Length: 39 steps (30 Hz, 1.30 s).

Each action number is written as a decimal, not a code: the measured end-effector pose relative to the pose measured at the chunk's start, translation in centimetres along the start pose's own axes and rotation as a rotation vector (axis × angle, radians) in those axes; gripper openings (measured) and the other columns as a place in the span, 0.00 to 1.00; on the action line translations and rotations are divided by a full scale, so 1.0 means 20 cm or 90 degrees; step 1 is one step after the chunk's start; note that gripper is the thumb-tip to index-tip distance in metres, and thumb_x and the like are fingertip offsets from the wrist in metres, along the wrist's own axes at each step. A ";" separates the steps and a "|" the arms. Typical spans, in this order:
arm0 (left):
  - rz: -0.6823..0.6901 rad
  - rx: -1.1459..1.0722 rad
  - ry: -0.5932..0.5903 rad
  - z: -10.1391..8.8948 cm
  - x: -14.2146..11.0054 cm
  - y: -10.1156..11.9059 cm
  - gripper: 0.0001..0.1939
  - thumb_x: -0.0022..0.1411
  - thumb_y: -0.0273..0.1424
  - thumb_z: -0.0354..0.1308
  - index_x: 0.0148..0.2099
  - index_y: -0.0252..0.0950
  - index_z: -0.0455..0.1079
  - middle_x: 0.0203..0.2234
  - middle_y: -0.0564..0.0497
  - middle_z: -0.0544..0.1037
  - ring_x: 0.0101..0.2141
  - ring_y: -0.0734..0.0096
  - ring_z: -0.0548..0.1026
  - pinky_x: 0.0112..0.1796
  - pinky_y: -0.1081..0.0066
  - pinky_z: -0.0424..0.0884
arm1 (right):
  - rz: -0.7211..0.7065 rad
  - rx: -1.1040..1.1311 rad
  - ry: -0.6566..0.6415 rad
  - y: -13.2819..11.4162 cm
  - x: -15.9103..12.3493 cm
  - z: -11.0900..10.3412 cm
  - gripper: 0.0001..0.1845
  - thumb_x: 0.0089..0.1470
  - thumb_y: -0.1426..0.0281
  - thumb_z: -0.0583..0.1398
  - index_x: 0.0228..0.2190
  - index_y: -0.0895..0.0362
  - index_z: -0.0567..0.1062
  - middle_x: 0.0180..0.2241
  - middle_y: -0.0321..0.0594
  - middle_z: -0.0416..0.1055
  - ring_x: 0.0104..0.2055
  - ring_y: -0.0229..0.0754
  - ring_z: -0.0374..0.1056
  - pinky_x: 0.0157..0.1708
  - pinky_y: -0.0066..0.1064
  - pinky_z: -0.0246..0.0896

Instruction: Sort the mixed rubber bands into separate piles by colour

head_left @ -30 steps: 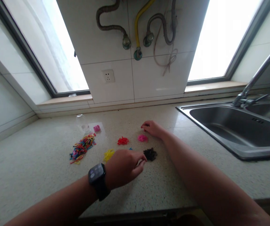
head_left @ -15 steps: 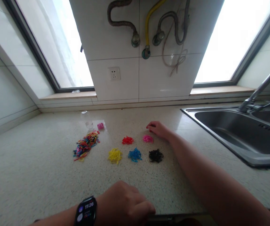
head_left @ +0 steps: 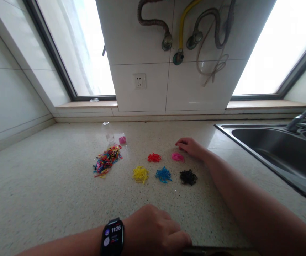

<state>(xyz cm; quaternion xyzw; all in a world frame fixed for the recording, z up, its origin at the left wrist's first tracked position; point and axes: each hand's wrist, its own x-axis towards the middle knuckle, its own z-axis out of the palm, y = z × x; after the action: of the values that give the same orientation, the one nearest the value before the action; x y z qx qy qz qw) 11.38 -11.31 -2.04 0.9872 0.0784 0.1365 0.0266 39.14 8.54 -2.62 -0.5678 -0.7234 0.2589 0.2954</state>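
Observation:
My right hand (head_left: 190,146) rests on the counter just behind a small pile of pink rubber bands (head_left: 178,156). Its fingers are loosely bent with a small gap, and I see nothing in them. Near the front edge lies my left hand (head_left: 157,231), fingers curled under, with a black smartwatch (head_left: 112,236) on the wrist; nothing shows in it. Between the hands are piles of red bands (head_left: 154,157), yellow bands (head_left: 140,174), blue bands (head_left: 163,174) and black bands (head_left: 188,177). Farther left spreads a larger mixed-colour heap of bands (head_left: 107,161).
Behind the mixed heap are a clear plastic container (head_left: 109,133) and a pink item (head_left: 122,139) by a clear bag. A steel sink (head_left: 223,129) with a faucet (head_left: 302,117) is at the right. A socket (head_left: 139,81) and hoses are on the tiled wall.
The view has swung slightly left, so everything sits farther right in the picture. Both hands and the piles stay nearly in place on the counter.

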 end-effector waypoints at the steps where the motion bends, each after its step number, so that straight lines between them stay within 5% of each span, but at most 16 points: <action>1: 0.000 0.008 0.002 0.00 0.00 0.00 0.06 0.71 0.33 0.51 0.47 0.39 0.66 0.24 0.57 0.74 0.23 0.73 0.71 0.18 0.70 0.57 | 0.001 -0.001 0.002 0.00 0.00 0.00 0.15 0.55 0.64 0.57 0.37 0.61 0.80 0.26 0.40 0.74 0.24 0.35 0.62 0.25 0.27 0.55; 9: 0.000 0.022 0.019 0.01 -0.02 0.01 0.06 0.70 0.35 0.52 0.46 0.39 0.65 0.25 0.57 0.74 0.23 0.72 0.70 0.18 0.68 0.55 | -0.010 0.017 0.011 -0.06 -0.01 0.01 0.17 0.55 0.64 0.57 0.39 0.61 0.79 0.29 0.42 0.76 0.23 0.35 0.63 0.23 0.26 0.57; 15: -0.002 0.033 -0.003 0.00 -0.02 0.02 0.08 0.68 0.37 0.54 0.45 0.38 0.65 0.26 0.56 0.74 0.25 0.71 0.72 0.18 0.67 0.56 | -0.076 0.039 0.032 -0.31 -0.01 0.06 0.16 0.56 0.63 0.57 0.38 0.60 0.79 0.29 0.42 0.76 0.24 0.36 0.65 0.24 0.27 0.59; 22: -0.018 0.024 0.000 -0.02 -0.02 0.02 0.08 0.68 0.37 0.53 0.44 0.38 0.64 0.26 0.56 0.75 0.26 0.71 0.74 0.19 0.67 0.55 | -0.221 -0.120 -0.080 -0.80 0.04 0.36 0.12 0.54 0.65 0.60 0.34 0.57 0.82 0.32 0.41 0.80 0.31 0.38 0.71 0.31 0.27 0.59; 26: -0.023 0.013 0.004 -0.02 -0.02 0.02 0.09 0.68 0.38 0.53 0.46 0.39 0.64 0.25 0.57 0.75 0.26 0.70 0.74 0.20 0.68 0.55 | -0.251 -0.275 -0.124 -0.96 0.11 0.58 0.13 0.54 0.64 0.59 0.36 0.55 0.83 0.36 0.43 0.81 0.36 0.43 0.74 0.32 0.28 0.59; 32: -0.020 0.009 0.009 -0.01 -0.02 0.02 0.10 0.69 0.39 0.53 0.46 0.39 0.64 0.26 0.57 0.74 0.25 0.71 0.73 0.21 0.68 0.56 | -0.207 -0.378 -0.170 -1.02 0.18 0.78 0.20 0.53 0.55 0.59 0.38 0.56 0.81 0.41 0.51 0.80 0.40 0.50 0.75 0.34 0.33 0.65; 39: -0.020 0.019 0.027 -0.01 -0.03 0.01 0.10 0.68 0.39 0.53 0.45 0.38 0.65 0.24 0.58 0.73 0.24 0.71 0.72 0.20 0.68 0.54 | -0.181 -0.377 -0.168 -1.02 0.20 0.82 0.18 0.53 0.61 0.60 0.41 0.56 0.81 0.44 0.52 0.79 0.43 0.52 0.75 0.41 0.36 0.66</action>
<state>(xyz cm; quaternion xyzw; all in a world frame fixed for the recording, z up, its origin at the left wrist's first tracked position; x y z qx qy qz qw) 10.89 -11.68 -1.98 0.9831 0.0964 0.1554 0.0125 12.88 7.18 1.06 -0.4840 -0.8709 0.0655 0.0546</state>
